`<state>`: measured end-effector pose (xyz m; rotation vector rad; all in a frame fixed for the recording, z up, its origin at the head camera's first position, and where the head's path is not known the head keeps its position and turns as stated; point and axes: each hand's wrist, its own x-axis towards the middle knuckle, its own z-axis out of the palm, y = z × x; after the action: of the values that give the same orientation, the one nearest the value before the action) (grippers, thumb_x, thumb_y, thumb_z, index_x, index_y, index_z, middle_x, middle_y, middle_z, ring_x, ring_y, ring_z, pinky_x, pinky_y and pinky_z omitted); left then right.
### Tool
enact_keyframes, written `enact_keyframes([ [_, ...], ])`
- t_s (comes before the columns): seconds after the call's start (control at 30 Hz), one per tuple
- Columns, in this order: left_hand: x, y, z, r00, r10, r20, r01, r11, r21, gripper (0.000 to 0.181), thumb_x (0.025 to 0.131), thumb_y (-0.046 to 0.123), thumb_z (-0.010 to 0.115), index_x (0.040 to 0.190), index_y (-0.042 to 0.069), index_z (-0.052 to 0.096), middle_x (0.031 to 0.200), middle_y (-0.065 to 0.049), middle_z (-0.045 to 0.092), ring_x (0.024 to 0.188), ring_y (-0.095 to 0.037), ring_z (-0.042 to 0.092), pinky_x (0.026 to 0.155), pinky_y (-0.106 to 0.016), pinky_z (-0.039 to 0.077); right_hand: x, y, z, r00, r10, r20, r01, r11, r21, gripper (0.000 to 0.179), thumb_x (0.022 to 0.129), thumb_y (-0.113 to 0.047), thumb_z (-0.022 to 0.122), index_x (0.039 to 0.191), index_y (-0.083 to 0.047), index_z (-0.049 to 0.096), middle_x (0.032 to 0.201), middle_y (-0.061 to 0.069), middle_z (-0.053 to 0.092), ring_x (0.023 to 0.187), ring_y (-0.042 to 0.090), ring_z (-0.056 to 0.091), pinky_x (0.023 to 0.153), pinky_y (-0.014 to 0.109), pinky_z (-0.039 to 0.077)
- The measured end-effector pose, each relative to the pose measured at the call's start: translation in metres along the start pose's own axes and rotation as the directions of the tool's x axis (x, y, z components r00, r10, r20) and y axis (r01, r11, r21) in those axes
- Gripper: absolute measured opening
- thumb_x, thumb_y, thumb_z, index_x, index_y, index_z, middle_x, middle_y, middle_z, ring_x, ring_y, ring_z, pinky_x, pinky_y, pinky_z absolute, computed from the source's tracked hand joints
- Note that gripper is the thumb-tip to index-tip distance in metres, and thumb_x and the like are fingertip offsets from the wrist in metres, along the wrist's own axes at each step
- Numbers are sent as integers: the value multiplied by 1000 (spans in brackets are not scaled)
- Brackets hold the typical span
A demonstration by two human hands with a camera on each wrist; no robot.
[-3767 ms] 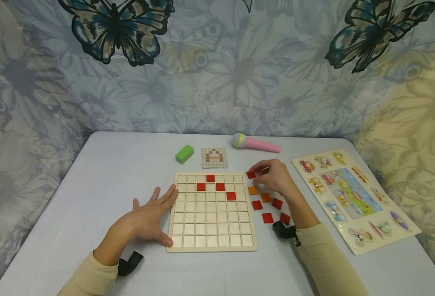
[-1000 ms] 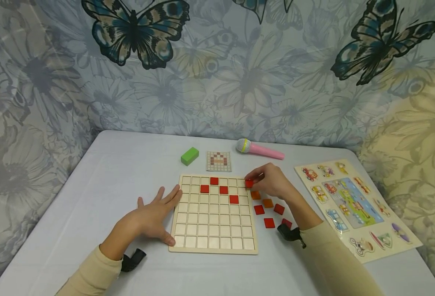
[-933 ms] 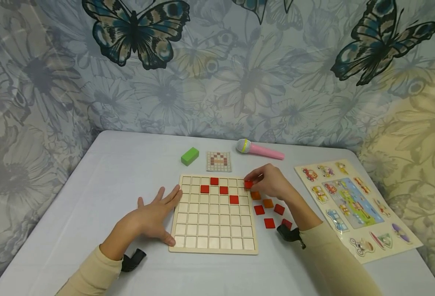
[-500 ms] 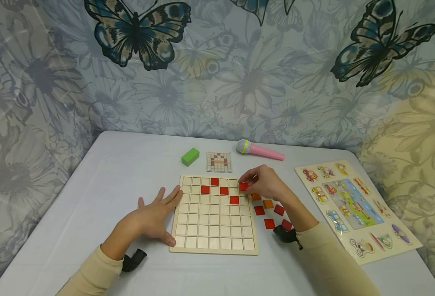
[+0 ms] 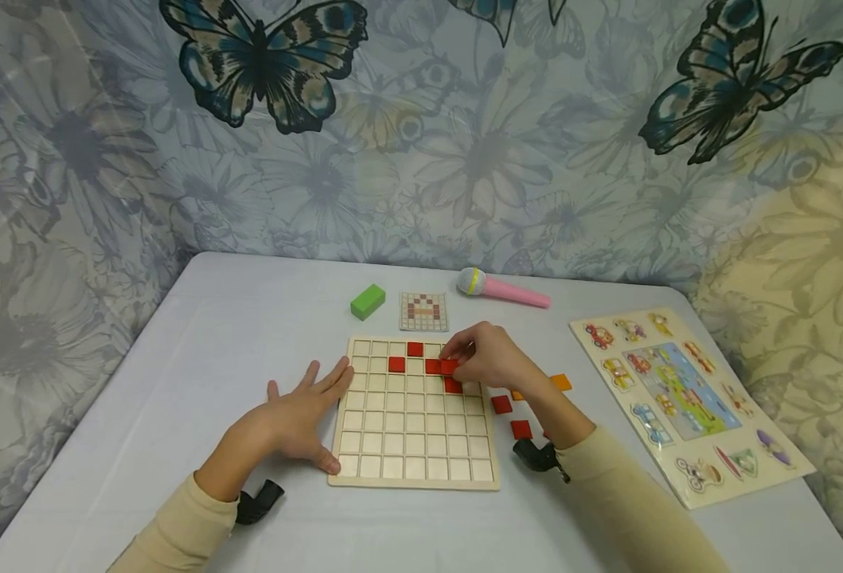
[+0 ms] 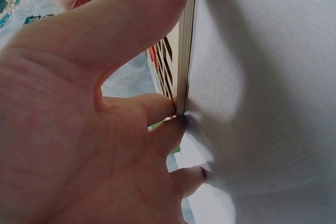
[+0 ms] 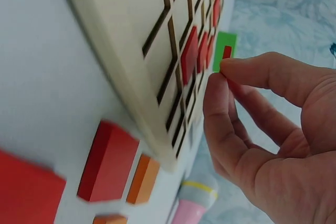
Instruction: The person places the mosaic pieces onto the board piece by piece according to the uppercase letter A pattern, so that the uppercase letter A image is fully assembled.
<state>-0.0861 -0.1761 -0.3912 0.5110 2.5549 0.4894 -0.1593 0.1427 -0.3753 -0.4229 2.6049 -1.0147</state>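
With thumb and fingertips my right hand [image 5: 489, 358] pinches a red square tile [image 5: 448, 367] above the upper right of the wooden grid board [image 5: 410, 481]. In the right wrist view that tile [image 7: 227, 51] shows edge-on at the fingertips. Several red tiles lie in the board's cells, such as the top one [image 5: 415, 349] and one at left [image 5: 396, 364]. My left hand [image 5: 288, 422], fingers spread, rests against the board's left edge, its thumb at the lower left corner. Seen from the left wrist, fingers [image 6: 160, 107] touch the board's side [image 6: 184, 51].
Loose red tiles [image 5: 521, 430] and orange tiles [image 5: 560, 383] lie right of the board, some partly behind the right arm. Behind the board are a green block [image 5: 368, 302], a small pattern card [image 5: 423, 312] and a pink toy microphone [image 5: 507, 291]. A picture puzzle [image 5: 686, 398] lies at right.
My right hand has picked up the red tile from beside the board's top right corner and carried it left over the grid. My left hand stays at the board's edge.
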Motion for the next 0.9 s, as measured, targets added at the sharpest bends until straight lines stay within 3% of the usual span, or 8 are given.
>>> enact_keyframes([
  [0.23,2,-2,1,1000,-10,-2,10,1000,10,142,58,46,100,169,15,16,178,-2,4,162,-44,0,104,-92,3,5,-13,12,1000,-21,16,21,1000,-4,24,76,3,78,96,-10,81,85,2,73,78,15,63,73,29,54],
  [0.43,3,-2,1,1000,-8,2,8,1000,11,143,58,46,100,169,15,16,178,-3,4,162,-44,0,103,-92,4,10,-25,21,997,-48,59,47,999,14,29,70,4,79,95,-11,81,81,0,72,75,14,63,70,28,53],
  [0.9,2,-1,1,1000,10,0,-10,1000,4,142,58,49,99,168,13,16,178,-4,4,161,-46,1,102,-93,4,29,-48,46,991,-98,87,101,994,-30,27,70,3,81,92,-13,82,78,-4,72,74,11,61,67,24,51],
])
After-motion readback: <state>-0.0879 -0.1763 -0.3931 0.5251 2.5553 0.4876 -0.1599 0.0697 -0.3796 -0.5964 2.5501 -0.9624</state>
